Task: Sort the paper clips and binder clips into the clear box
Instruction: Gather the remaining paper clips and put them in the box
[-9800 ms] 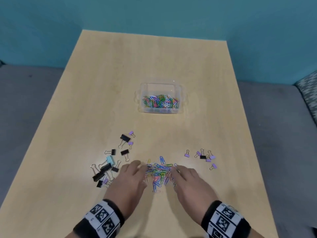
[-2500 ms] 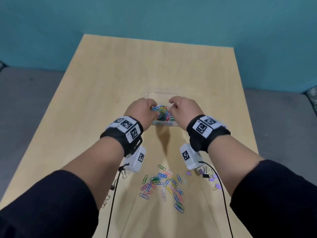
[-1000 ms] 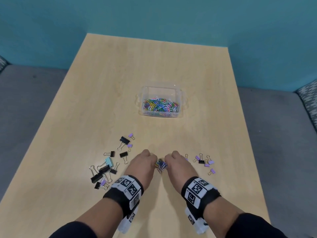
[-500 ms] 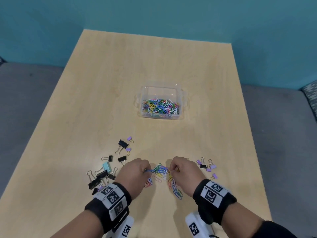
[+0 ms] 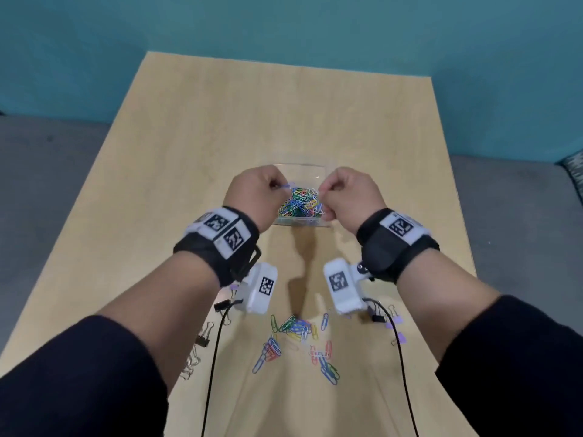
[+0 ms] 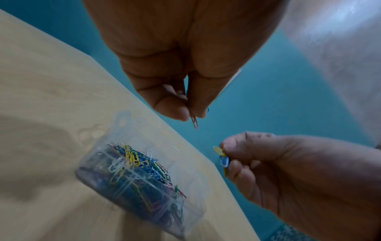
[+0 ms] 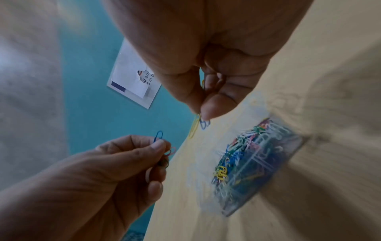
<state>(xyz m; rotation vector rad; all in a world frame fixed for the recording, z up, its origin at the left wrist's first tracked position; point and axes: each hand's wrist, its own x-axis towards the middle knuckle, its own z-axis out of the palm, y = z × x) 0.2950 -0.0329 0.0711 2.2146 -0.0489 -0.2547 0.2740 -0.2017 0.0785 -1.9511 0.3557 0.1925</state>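
The clear box (image 5: 299, 221) (image 6: 142, 177) (image 7: 257, 164), heaped with coloured paper clips, sits mid-table. Above it my left hand (image 5: 262, 192) (image 6: 185, 112) pinches a few paper clips (image 6: 194, 121) (image 7: 163, 146), blue and red among them. My right hand (image 5: 344, 193) (image 7: 203, 114) pinches a yellow and a blue paper clip (image 7: 199, 124) (image 6: 221, 156) over the box's right side. Loose paper clips (image 5: 299, 339) lie scattered on the table near me, between my forearms. Binder clips lie at the left (image 5: 202, 339) and at the right (image 5: 389, 323), partly hidden by my arms.
The wooden table (image 5: 220, 137) runs back to a teal wall, with grey floor on both sides. Black cables (image 5: 211, 373) hang from the white wrist cameras (image 5: 260, 291) over the near table. A white printed card (image 7: 132, 83) hangs on the wall.
Both hands have lifted from the loose pile near me and moved forward over the clear box, each carrying a pinch of paper clips. Fewer clips lie in the near pile.
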